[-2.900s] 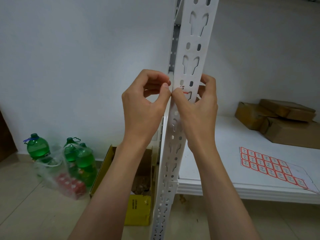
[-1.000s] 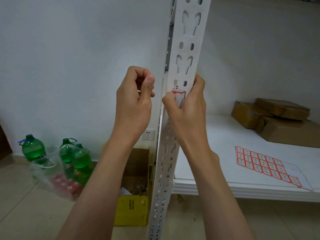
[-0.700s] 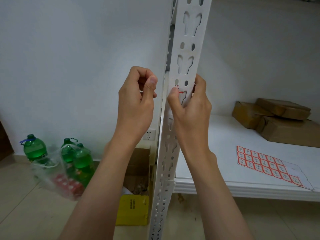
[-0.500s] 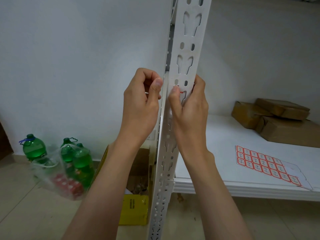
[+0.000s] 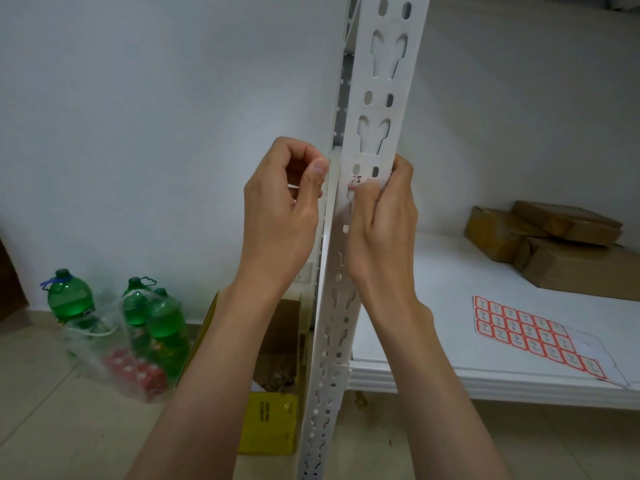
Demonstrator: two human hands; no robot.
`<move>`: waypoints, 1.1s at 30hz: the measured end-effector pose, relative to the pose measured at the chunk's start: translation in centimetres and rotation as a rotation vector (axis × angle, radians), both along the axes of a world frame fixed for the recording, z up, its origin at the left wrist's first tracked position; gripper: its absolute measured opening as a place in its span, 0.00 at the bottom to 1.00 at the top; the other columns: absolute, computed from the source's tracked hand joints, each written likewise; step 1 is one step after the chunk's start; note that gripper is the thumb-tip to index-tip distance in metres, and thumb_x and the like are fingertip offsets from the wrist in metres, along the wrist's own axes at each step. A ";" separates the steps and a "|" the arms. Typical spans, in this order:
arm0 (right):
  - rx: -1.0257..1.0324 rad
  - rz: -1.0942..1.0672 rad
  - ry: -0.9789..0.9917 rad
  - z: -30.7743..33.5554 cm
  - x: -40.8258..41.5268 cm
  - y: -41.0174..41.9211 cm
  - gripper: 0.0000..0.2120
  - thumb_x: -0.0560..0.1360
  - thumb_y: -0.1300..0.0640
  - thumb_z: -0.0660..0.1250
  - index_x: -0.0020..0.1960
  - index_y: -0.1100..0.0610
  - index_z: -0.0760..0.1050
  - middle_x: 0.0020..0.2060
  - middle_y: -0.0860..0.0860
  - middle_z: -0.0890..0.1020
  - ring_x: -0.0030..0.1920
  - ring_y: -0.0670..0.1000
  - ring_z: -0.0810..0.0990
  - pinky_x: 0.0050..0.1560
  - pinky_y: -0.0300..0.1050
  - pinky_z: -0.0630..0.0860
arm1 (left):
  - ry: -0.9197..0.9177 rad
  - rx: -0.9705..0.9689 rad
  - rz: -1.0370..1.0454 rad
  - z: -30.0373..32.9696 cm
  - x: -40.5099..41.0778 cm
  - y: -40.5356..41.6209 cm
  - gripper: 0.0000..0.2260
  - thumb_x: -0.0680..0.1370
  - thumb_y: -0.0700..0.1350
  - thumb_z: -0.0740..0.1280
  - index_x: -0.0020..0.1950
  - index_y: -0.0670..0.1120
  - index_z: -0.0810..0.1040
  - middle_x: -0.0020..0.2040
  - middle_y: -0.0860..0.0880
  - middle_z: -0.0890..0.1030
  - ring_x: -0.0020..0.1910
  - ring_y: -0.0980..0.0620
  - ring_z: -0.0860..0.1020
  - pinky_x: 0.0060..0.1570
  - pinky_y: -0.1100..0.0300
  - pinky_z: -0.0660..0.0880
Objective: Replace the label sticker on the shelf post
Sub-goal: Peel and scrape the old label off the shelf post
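The white slotted shelf post (image 5: 372, 140) stands upright in the middle of the view. A small label sticker (image 5: 356, 180) with a red edge and a black mark sits on its front face. My right hand (image 5: 381, 230) grips the post, fingers curled round its right edge and the thumb pressing on the sticker's lower edge. My left hand (image 5: 282, 206) is curled just left of the post, thumb tip near the post's edge. A thin white sliver shows pinched between its thumb and fingers. A sheet of red-bordered stickers (image 5: 533, 336) lies on the shelf board (image 5: 433, 278).
Brown cardboard parcels (image 5: 554, 244) are stacked at the back right of the shelf. On the floor to the left stand green bottles in a clear bag (image 5: 152, 323). An open yellow cardboard box (image 5: 273, 382) sits beside the post's foot.
My left hand came off the sticker, then drifted back right, close to the post's edge. My right thumb slid across onto the sticker's lower edge, covering part of it.
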State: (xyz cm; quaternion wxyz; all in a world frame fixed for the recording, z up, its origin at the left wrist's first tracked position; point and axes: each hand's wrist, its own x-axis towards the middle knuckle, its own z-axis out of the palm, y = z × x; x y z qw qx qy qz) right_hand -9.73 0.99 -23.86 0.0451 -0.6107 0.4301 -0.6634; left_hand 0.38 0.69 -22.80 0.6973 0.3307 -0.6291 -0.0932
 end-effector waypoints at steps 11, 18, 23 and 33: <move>0.098 0.055 -0.054 1.0 0.6 0.1 0.09 0.84 0.51 0.56 0.60 0.54 0.61 0.48 0.52 0.75 0.42 0.46 0.75 0.37 0.36 0.72 | -0.017 0.005 -0.020 0.0 -0.1 0.1 0.02 0.82 0.42 0.64 0.51 0.47 0.74 0.46 0.53 0.78 0.44 0.54 0.79 0.42 0.70 0.73; 0.104 0.064 -0.034 1.0 0.7 0.0 0.10 0.83 0.52 0.58 0.60 0.54 0.61 0.44 0.52 0.73 0.38 0.45 0.73 0.35 0.35 0.70 | -0.015 0.009 -0.024 0.0 -0.1 0.1 0.01 0.82 0.42 0.64 0.51 0.47 0.74 0.46 0.53 0.78 0.44 0.54 0.78 0.42 0.70 0.73; 0.121 0.089 -0.030 1.4 0.6 0.2 0.11 0.82 0.51 0.59 0.59 0.55 0.61 0.41 0.50 0.72 0.36 0.44 0.72 0.35 0.37 0.69 | -0.019 0.010 -0.042 -0.1 -0.5 0.2 0.02 0.82 0.42 0.64 0.51 0.46 0.74 0.47 0.51 0.79 0.44 0.54 0.78 0.43 0.70 0.74; 0.218 0.200 -0.097 1.9 0.0 1.0 0.03 0.84 0.55 0.54 0.57 0.51 0.60 0.40 0.44 0.71 0.37 0.34 0.74 0.34 0.28 0.72 | -0.028 0.010 -0.001 0.0 -0.4 0.1 0.02 0.83 0.44 0.64 0.51 0.47 0.74 0.46 0.54 0.78 0.45 0.54 0.78 0.44 0.70 0.74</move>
